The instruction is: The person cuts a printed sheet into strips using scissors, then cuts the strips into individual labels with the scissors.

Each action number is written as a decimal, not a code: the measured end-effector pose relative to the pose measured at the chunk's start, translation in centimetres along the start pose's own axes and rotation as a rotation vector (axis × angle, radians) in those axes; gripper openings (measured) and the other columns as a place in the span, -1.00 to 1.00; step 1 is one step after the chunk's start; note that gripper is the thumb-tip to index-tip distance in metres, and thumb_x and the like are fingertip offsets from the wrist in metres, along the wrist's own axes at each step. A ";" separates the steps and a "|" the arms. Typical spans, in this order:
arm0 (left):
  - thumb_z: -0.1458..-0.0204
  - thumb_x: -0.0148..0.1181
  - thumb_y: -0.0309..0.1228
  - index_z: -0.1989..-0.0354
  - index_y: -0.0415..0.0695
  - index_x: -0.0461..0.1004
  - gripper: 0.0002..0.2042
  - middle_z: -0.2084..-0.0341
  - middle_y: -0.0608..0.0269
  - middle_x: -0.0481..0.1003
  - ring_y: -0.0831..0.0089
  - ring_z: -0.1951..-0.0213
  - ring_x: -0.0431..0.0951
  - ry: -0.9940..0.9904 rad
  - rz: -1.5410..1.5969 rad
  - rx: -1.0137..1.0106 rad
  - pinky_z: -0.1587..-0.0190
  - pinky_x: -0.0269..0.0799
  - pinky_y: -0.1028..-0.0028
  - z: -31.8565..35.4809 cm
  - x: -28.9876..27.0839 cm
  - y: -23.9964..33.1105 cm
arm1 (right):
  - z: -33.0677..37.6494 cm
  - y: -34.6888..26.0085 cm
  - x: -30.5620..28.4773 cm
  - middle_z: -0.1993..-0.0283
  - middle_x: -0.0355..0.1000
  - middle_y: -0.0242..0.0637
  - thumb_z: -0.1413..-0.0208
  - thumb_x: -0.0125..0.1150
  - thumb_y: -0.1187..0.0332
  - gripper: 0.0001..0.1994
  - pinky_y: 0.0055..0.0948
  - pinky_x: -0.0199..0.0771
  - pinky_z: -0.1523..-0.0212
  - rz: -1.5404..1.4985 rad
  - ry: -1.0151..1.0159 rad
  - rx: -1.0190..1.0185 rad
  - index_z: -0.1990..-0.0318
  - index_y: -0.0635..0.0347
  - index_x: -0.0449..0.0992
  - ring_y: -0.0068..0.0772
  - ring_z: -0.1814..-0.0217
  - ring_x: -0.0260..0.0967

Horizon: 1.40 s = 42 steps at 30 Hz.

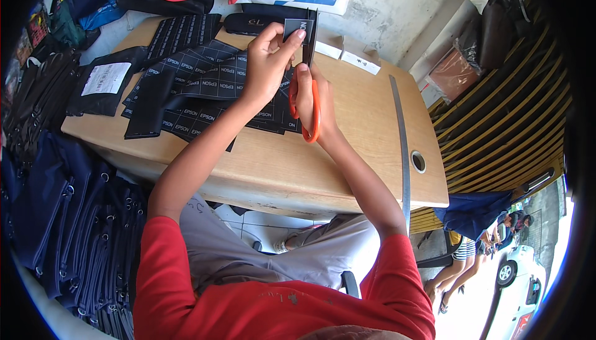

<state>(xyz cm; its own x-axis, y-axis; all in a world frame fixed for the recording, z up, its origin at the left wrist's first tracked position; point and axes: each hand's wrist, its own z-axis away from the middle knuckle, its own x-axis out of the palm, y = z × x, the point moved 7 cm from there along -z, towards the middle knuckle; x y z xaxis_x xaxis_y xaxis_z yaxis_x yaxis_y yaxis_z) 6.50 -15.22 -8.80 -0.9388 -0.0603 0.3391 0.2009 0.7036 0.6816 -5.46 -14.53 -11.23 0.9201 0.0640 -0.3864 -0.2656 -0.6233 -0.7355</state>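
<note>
My left hand (pixel 271 56) pinches a small black label piece (pixel 298 28) with pale lettering, raised over the far side of the desk. In my right hand (pixel 315 96) is a pair of scissors (pixel 318 116) with orange handles, its dark blades pointing away from me. The blades stand right beside the label piece's right edge; I cannot tell whether they touch it. Below and left of my hands, several black printed sheets (pixel 208 85) with a white grid and lettering lie overlapped on the desk. A plain dark strip (pixel 150 101) rests across them.
A long metal ruler (pixel 400 129) lies along the right of the wooden desk (pixel 366 116), near a round hole (pixel 418 161). White boxes (pixel 360 54) and a dark pouch (pixel 248 25) are at the back. Piled navy straps (pixel 81 234) fill the left. People stand outside at right.
</note>
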 end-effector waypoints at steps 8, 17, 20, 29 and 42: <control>-0.13 0.29 -0.31 0.46 -0.12 0.34 -0.74 0.61 0.50 0.36 0.76 0.59 0.31 0.001 0.004 -0.014 0.58 0.18 0.68 -0.1 0.0 0.0 | 0.0 0.3 -0.2 0.66 0.34 -0.08 -0.35 -0.15 0.19 -0.66 -0.21 0.31 0.51 -0.044 0.007 0.035 0.24 0.33 0.40 -0.13 0.63 0.36; -0.13 0.28 -0.32 0.47 -0.12 0.33 -0.74 0.60 0.51 0.36 0.77 0.59 0.31 -0.011 0.003 -0.006 0.58 0.17 0.68 0.1 0.1 0.2 | 0.0 0.6 0.0 0.67 0.25 -0.33 -0.38 -0.28 0.07 -0.56 -0.46 0.21 0.67 -0.042 0.003 0.003 0.32 0.28 0.34 -0.52 0.70 0.22; -0.13 0.28 -0.32 0.47 -0.12 0.33 -0.74 0.60 0.51 0.36 0.77 0.59 0.31 -0.011 0.002 -0.018 0.58 0.18 0.68 0.0 0.2 0.2 | -0.1 0.4 0.0 0.67 0.23 -0.34 -0.38 -0.29 0.08 -0.57 -0.47 0.20 0.68 -0.043 0.009 -0.003 0.33 0.28 0.33 -0.53 0.71 0.20; -0.14 0.27 -0.33 0.46 -0.12 0.35 -0.76 0.58 0.51 0.38 0.77 0.58 0.31 -0.010 0.022 -0.021 0.58 0.18 0.69 0.1 0.2 0.0 | -0.2 0.8 0.1 0.68 0.22 -0.35 -0.38 -0.30 0.11 -0.59 -0.48 0.20 0.68 -0.052 0.009 0.014 0.34 0.27 0.32 -0.55 0.72 0.19; -0.14 0.28 -0.30 0.30 -0.13 0.50 -0.83 0.64 0.54 0.35 0.81 0.60 0.23 -0.036 0.010 -0.054 0.59 0.08 0.68 0.1 0.4 -0.9 | -0.2 0.7 -0.4 0.68 0.34 -0.04 -0.36 -0.18 0.23 -0.65 -0.22 0.31 0.54 -0.036 0.045 0.026 0.28 0.33 0.42 -0.07 0.65 0.38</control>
<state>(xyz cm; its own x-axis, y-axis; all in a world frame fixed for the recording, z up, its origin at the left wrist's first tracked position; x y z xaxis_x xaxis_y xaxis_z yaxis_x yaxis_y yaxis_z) 5.91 -15.77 -9.31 -0.9460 -0.0271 0.3232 0.2244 0.6648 0.7125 -6.01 -15.15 -11.49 0.9410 0.0507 -0.3346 -0.2388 -0.6010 -0.7627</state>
